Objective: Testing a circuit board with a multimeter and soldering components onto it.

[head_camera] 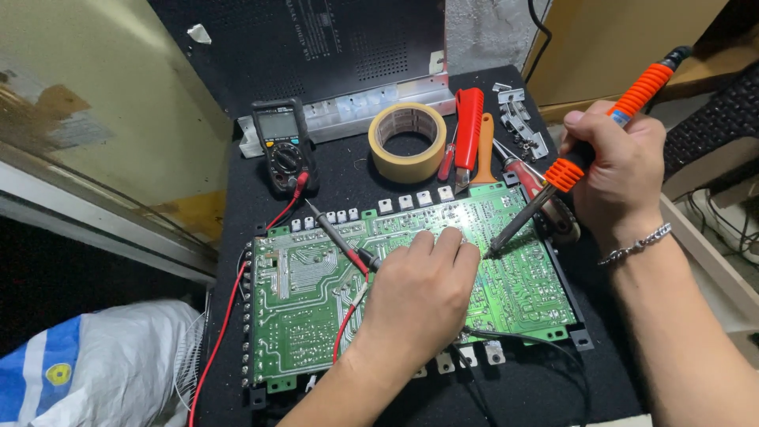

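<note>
A green circuit board [308,292] lies solder side up on a black mat. My left hand [419,296] rests on the board's middle with fingers curled; whether it pinches something is hidden. A red multimeter probe [340,237] lies on the board just left of that hand. My right hand [613,174] grips an orange and black soldering iron [581,154], its tip touching the board close to my left fingertips. A chain bracelet [636,245] is on my right wrist.
A black multimeter [283,146] stands behind the board, its red lead running down the left side. A roll of tan tape [408,141], a red cutter [468,126], an orange-handled tool [485,150] and small metal brackets [518,119] lie behind. A white sack [118,356] sits lower left.
</note>
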